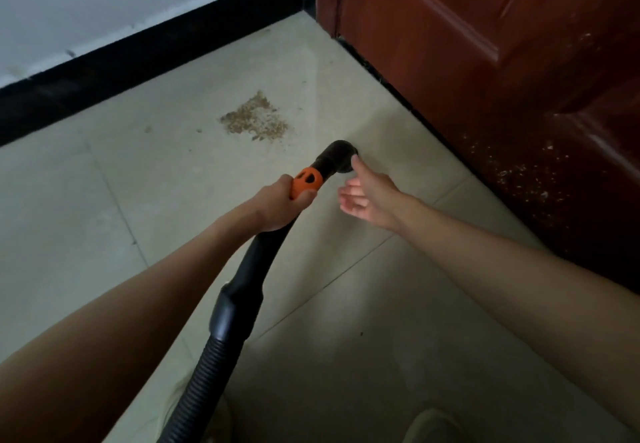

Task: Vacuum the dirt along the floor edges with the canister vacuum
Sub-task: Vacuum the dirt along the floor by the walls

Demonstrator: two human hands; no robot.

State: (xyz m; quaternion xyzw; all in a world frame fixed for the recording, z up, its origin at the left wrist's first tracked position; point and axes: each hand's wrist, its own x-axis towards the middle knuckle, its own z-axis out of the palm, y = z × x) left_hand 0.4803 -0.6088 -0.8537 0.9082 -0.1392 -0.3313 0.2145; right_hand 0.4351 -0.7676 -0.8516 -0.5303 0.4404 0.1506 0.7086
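Our left hand (280,205) grips black vacuum hose handle (256,262); right hand (369,197) open beside nozzle (341,155); dirt patch (256,119) on floor (104,200)

The ribbed hose (204,383) runs off the bottom edge, and the nozzle (341,158) opening faces away, unseen.

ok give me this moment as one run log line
left hand grips vacuum handle | right hand open beside nozzle | dirt pile unvacuumed

Two bare forearms, no sleeves in view, hands (280,205) bare, no rings/watch.
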